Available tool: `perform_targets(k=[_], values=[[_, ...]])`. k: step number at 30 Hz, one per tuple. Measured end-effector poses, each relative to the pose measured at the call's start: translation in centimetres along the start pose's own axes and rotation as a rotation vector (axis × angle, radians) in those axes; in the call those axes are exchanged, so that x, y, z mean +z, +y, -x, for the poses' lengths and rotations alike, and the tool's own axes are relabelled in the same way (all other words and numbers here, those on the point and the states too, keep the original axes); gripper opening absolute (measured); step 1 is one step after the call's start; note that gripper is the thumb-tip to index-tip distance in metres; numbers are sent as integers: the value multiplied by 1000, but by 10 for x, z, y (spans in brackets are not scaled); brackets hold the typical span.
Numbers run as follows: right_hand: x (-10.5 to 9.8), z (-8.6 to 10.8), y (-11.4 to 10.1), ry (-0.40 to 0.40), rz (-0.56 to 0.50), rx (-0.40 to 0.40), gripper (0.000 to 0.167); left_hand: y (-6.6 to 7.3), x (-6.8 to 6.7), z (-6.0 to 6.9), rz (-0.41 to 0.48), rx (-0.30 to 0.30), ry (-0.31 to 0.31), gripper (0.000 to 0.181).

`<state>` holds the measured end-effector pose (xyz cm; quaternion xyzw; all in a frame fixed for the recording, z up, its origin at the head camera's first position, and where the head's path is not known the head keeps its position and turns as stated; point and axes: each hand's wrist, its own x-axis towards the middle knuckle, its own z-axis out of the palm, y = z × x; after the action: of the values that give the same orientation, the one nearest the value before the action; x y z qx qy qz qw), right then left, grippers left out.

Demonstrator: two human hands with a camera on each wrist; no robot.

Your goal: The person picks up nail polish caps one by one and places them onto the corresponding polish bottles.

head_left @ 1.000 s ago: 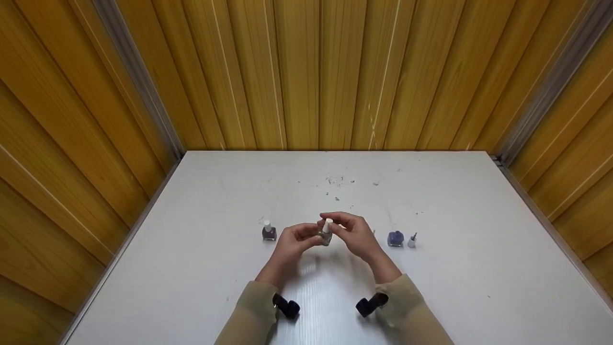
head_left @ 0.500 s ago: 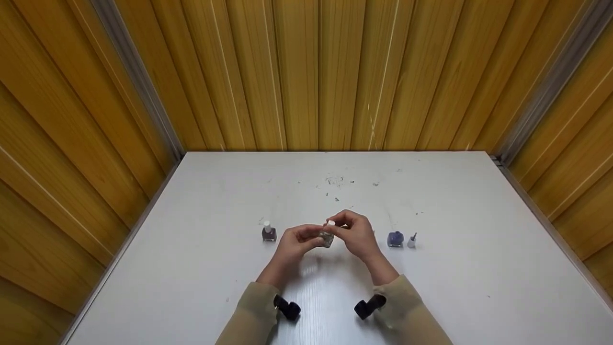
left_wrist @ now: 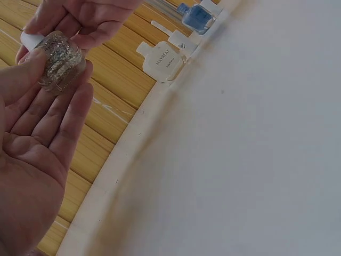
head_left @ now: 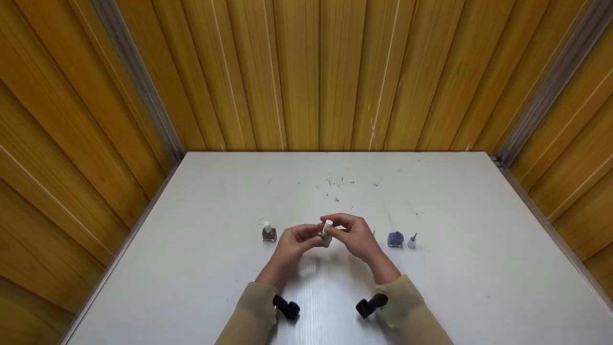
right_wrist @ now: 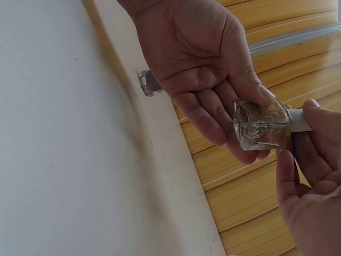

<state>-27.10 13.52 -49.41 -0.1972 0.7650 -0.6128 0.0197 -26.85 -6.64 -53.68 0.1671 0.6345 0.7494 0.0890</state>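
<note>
Above the table, my left hand [head_left: 291, 244] holds a small clear nail polish bottle [left_wrist: 62, 63] with silver-gold glitter inside, thumb on one side and fingers on the other. My right hand [head_left: 355, 239] pinches the bottle's white cap [head_left: 328, 224] between thumb and fingers. The cap sits at the bottle's neck; in the right wrist view the bottle [right_wrist: 261, 125] lies between both hands. To the left stands a dark nail polish bottle [head_left: 269, 234] with a white cap. On the right is an uncapped blue-purple bottle [head_left: 395, 239], its brush cap [head_left: 412, 241] beside it, brush up.
An uncapped white nail polish bottle [left_wrist: 162, 61] and its brush cap [left_wrist: 182, 41] stand near the blue one, mostly hidden behind my right hand in the head view. Dark specks [head_left: 335, 182] mark the white table [head_left: 201, 287]. Wood-patterned walls [head_left: 306, 72] enclose it.
My right fingers rolled around the white cap and then came back to about their earlier pose. The glitter bottle tilted slightly and returned. The other bottles have not moved.
</note>
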Motion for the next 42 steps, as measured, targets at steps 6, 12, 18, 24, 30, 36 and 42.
perform_targets(k=[6, 12, 18, 24, 30, 36, 42], values=[[2, -1, 1, 106, 62, 29, 20, 1, 0, 1, -48, 8, -14, 36], [6, -1, -1, 187, 74, 54, 17, 2, 1, 1, -43, 11, -13, 37], [12, -1, -2, 255, 1, 81, 21, 1, 1, 1, -51, 10, -2, 38], [17, -1, -4, 309, 2, 77, 22, 1, 1, 0, -89, 13, 8, 37], [14, -2, -2, 242, -10, 71, 22, 3, 1, 0, -64, 18, -6, 38], [0, -1, -1, -13, -100, -7, 36, 2, -1, 1, -7, 8, -27, 37], [-2, -1, -2, 8, -36, 1, 27, 0, -2, 1, -12, 5, -33, 35]])
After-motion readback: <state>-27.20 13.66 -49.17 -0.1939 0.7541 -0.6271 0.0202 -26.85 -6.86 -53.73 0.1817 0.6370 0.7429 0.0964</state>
